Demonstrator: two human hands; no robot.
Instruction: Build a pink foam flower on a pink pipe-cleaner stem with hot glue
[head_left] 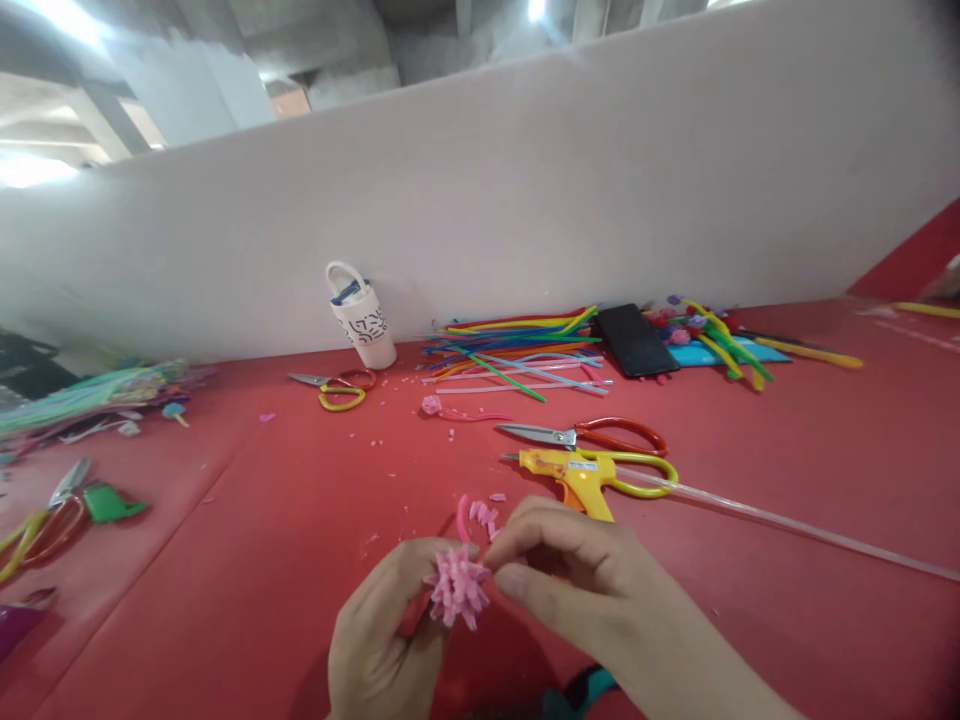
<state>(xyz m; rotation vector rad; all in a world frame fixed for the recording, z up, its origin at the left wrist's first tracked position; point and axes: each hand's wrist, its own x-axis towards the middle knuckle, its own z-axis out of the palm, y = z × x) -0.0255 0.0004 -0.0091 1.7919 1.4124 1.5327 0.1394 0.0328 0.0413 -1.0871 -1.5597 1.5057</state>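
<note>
My left hand (394,625) is closed around a pink spiky flower (457,588), its petals fanning toward me. Behind it a pink pipe cleaner stem (463,518) curves up. At the flower's right edge my right hand (566,565) pinches thumb and forefinger together; whatever is between the fingertips is too small to make out. Small pink cut pieces (484,517) lie just beyond the hands. A yellow glue gun (566,468) with a long clear glue stick (787,520) rests beyond my right hand, beside red-and-yellow-handled scissors (559,434).
Colourful pipe cleaners (517,345) lie by the pale partition (480,200), next to a black phone (637,340) and a white tumbler (364,325). Another pair of scissors (337,388) lies left of centre. A finished-looking pink bud (431,405) on a stem lies mid-table.
</note>
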